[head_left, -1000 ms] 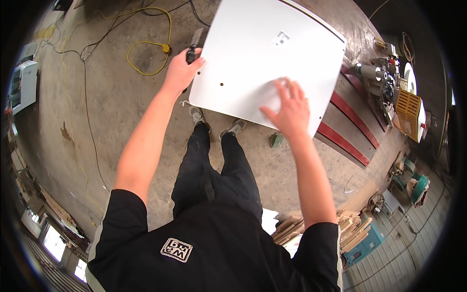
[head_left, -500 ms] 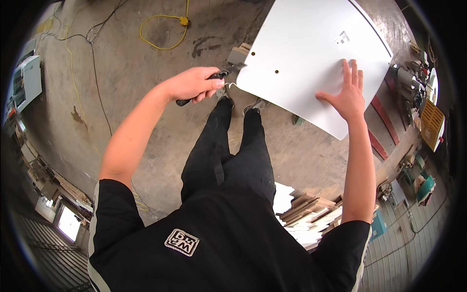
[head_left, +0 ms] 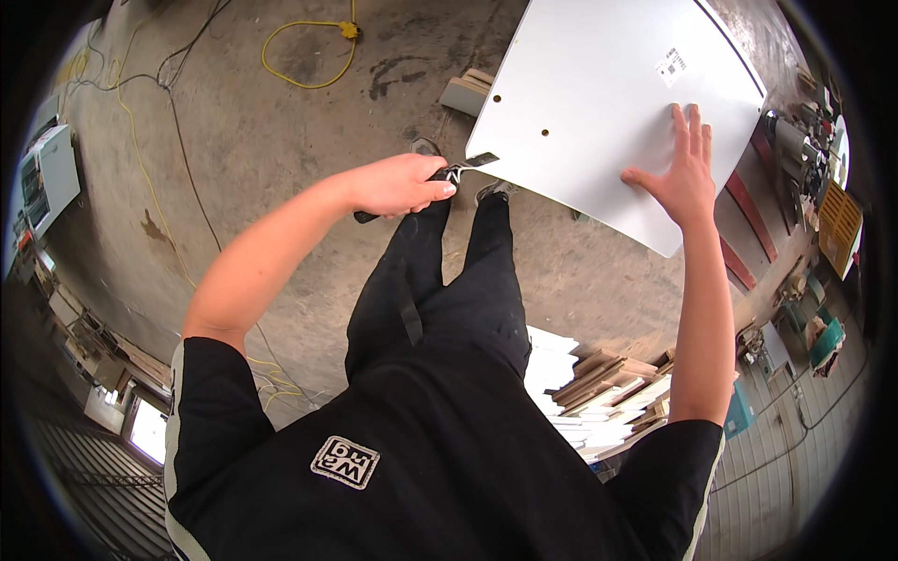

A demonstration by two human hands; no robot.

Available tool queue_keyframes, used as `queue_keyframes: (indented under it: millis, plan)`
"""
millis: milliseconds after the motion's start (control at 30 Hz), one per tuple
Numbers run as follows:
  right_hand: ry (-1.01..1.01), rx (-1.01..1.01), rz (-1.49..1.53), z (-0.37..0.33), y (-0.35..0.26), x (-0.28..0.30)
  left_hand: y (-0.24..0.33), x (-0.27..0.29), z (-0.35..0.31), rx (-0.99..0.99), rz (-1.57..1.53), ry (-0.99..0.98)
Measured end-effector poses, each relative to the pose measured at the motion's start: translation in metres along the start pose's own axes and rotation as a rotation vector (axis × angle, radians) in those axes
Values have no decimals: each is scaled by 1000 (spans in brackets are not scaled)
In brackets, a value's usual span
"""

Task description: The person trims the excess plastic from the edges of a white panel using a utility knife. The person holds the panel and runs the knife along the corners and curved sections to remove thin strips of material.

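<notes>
While looking down, find a big white board [head_left: 599,112] ahead and to the right, flat, smooth and shiny, with two small dark holes [head_left: 545,133] and a far end too cut off for telling its long way. See the right hand [head_left: 687,184] laid on top with spread fingers, gripping nothing, and the left hand [head_left: 398,184], nearer to the board's near-left corner, wrapped around a black-handled tool [head_left: 368,217]. Notice a flat gray blade [head_left: 483,159] pointing right to that corner, maybe touching, and a thin white curl [head_left: 456,173] by the left fingers.
</notes>
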State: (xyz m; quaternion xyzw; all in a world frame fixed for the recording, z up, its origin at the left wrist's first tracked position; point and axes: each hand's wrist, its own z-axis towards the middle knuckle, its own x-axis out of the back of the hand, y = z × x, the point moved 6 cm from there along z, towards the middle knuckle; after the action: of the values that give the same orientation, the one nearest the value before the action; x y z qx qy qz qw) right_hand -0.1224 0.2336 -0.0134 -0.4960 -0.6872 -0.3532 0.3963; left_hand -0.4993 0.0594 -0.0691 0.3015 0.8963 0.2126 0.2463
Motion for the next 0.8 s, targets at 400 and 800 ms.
queue_keyframes:
  millis: [400, 800]
  plan:
    - [47, 33, 48, -2, 3, -2, 42, -83, 71, -175, 76, 63]
    - [132, 78, 18, -3, 6, -6, 62, -268, 190, -308, 362, -17]
